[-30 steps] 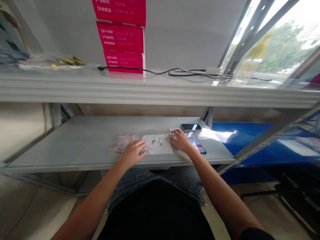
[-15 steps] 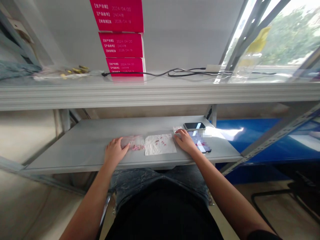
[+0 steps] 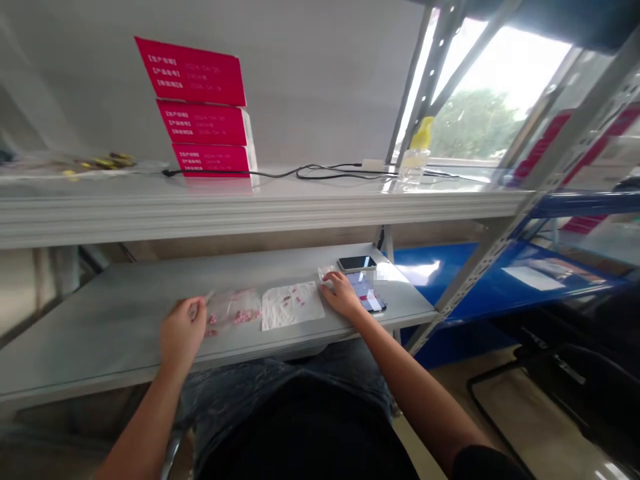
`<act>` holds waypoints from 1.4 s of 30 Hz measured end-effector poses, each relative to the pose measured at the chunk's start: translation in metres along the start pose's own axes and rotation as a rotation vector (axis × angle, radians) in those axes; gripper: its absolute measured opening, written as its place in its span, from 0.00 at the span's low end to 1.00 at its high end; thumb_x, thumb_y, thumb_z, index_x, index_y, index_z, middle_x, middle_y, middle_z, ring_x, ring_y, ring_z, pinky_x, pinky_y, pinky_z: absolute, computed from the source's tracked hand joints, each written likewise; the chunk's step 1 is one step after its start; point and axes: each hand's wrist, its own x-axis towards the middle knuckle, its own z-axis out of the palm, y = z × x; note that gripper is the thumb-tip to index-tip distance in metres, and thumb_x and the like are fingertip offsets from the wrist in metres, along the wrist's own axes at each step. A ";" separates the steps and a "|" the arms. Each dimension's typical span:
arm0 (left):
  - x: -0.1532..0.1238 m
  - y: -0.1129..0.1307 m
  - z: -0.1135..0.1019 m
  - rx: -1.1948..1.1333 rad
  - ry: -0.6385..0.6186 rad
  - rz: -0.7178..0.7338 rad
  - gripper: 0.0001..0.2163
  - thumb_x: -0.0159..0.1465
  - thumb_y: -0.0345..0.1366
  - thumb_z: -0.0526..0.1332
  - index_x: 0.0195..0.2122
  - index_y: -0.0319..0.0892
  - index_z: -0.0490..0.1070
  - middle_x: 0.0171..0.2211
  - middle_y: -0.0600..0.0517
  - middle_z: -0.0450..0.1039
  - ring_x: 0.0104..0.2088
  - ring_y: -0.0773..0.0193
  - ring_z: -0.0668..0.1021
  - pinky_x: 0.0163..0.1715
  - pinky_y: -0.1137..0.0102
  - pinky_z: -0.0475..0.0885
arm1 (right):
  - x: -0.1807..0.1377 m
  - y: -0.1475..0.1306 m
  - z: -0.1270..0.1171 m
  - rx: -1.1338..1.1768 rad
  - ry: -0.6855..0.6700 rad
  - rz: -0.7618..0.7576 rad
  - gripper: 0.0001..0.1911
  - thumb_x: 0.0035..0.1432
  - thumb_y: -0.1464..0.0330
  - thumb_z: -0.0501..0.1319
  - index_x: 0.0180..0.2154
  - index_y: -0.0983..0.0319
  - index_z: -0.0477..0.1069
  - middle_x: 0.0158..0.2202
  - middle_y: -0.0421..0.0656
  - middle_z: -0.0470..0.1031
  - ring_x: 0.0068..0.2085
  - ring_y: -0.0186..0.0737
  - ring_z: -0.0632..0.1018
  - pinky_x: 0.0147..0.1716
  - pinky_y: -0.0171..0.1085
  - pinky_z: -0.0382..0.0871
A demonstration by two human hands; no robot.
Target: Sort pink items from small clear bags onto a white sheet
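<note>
A white sheet of paper with a few small pink pieces on it lies on the grey lower shelf. Left of it lies a clear plastic bag holding several pink pieces. My left hand has its fingers curled, pinching the bag's left edge. My right hand rests at the paper's right edge, fingers bent on something small and pale, next to a lit phone. A second, dark phone lies just behind.
Three pink boxes are stacked on the upper shelf, with a black cable and a bottle with a yellow cap. Blue racking stands at right. A dark chair frame stands on the floor.
My left hand slid from the paper's left edge out to the bag's left end. The view swung so the shelf sits further left. My right hand stayed beside the phone.
</note>
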 end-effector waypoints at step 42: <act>-0.103 0.112 0.011 -0.911 -0.720 -0.280 0.18 0.64 0.54 0.62 0.35 0.43 0.68 0.22 0.58 0.69 0.17 0.70 0.69 0.15 0.77 0.61 | -0.066 -0.100 -0.022 0.971 -0.617 0.266 0.16 0.61 0.57 0.68 0.45 0.61 0.79 0.38 0.43 0.79 0.36 0.38 0.77 0.39 0.38 0.72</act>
